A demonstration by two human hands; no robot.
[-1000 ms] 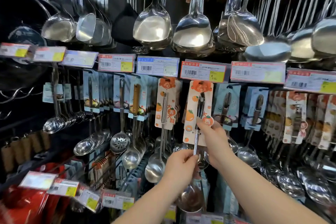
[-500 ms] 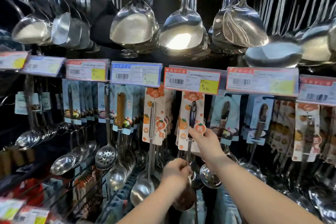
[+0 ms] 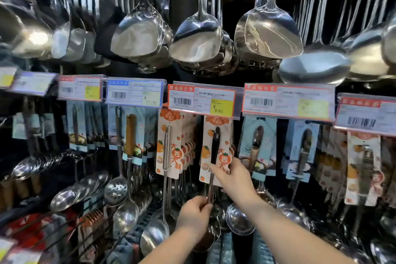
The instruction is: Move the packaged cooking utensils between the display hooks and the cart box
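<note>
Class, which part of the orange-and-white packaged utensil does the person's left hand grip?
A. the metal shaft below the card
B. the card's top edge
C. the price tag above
A: the left hand pinches the shaft below the card, which the right hand holds.

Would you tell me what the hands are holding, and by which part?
One packaged ladle: right hand on its card's lower edge, left hand pinching the metal shaft.
</note>
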